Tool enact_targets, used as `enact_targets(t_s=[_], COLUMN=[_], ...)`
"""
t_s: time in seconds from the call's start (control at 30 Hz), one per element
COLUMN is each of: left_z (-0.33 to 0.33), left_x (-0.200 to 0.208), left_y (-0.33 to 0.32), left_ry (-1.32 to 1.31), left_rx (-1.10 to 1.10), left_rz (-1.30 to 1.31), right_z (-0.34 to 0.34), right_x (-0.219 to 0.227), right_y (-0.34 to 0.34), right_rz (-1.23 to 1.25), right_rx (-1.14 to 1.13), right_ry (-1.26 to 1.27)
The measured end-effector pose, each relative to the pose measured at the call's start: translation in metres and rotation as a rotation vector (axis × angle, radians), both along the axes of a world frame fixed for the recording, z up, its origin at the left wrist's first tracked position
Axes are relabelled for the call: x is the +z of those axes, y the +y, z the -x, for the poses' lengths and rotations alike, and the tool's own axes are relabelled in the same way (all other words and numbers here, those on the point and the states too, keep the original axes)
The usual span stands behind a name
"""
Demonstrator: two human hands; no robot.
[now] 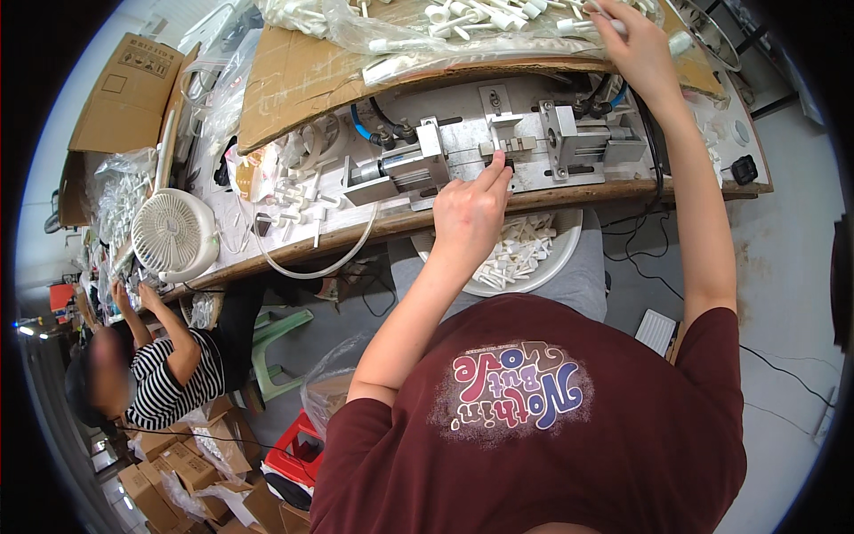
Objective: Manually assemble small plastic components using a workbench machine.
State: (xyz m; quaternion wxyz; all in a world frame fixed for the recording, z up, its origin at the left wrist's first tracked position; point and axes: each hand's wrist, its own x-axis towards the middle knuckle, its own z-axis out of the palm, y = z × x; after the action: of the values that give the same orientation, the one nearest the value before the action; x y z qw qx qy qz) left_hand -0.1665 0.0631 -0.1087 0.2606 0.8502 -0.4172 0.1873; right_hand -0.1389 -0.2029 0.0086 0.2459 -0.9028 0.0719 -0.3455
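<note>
Across the wood-edged bench (pixel 578 196) in front of us, a raised cardboard sheet (pixel 302 80) bears a heap of white plastic parts (pixel 485 16), and a white fan (pixel 173 233) stands to our left. Our left hand (pixel 471 209) has its extended fingertips at a small metal block (pixel 516 145) midway along the metal fixture (pixel 433 153); we cannot tell whether that grip holds anything. Our right hand (pixel 639 55) is at the heap's right end, fingers touching a white part, its grip too unclear to call clenched. Small white pieces fill a bowl (pixel 570 238) by our lap.
</note>
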Motion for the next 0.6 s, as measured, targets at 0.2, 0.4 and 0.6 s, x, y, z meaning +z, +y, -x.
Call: enact_targets(t_s=[0.2,0.4,0.6], left_z=[0.005,0.003,0.018], left_x=[0.014,0.053,0.064], left_y=[0.002,0.007,0.031], left_ry=[0.272,0.496,0.545], left_rx=[-0.012,-0.254,-0.285], left_rz=[0.116,0.520,0.389], right_z=[0.022,0.066,0.071], right_x=[-0.034,-0.036,-0.046], right_y=[0.003,0.057,0.059], right_rz=[-0.678,-0.774,-0.894], right_rx=[0.317,0.631,0.548], right_ry=[0.066,0.550,0.507])
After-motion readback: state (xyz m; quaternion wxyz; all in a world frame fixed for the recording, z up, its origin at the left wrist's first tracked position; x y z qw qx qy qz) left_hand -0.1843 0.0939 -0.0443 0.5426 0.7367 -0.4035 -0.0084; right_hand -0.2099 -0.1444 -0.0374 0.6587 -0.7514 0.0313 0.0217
